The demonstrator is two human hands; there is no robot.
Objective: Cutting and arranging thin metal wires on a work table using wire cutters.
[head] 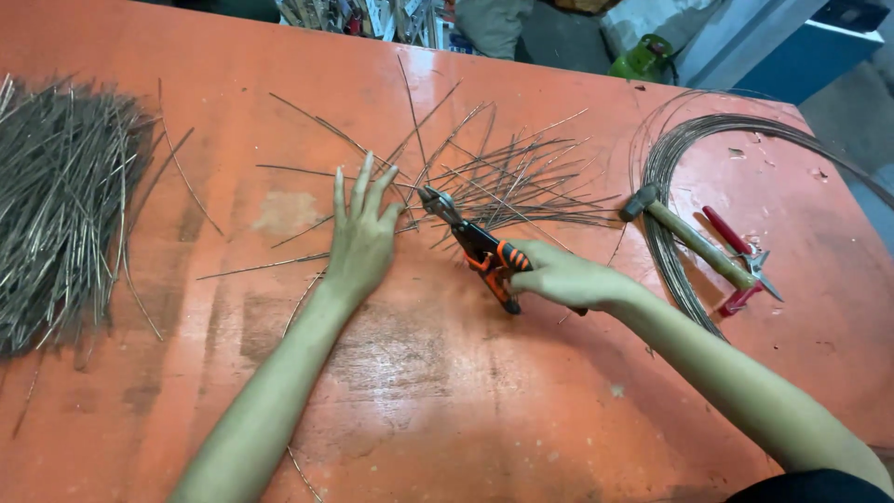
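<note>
My left hand (361,233) lies flat on the orange table (447,391), fingers spread, pressing on thin cut wire pieces at the left edge of a loose fan of wires (521,177). My right hand (563,278) grips the orange-and-black handles of a pair of pliers (475,244). The pliers' metal jaws point up-left, close to my left thumb and at the wire fan's near edge.
A big heap of cut wire pieces (60,205) covers the table's left side. At the right lie a coil of wire (689,158), a hammer with a wooden handle (694,240) and red-handled snips (740,261). A green object (643,56) stands beyond the far edge.
</note>
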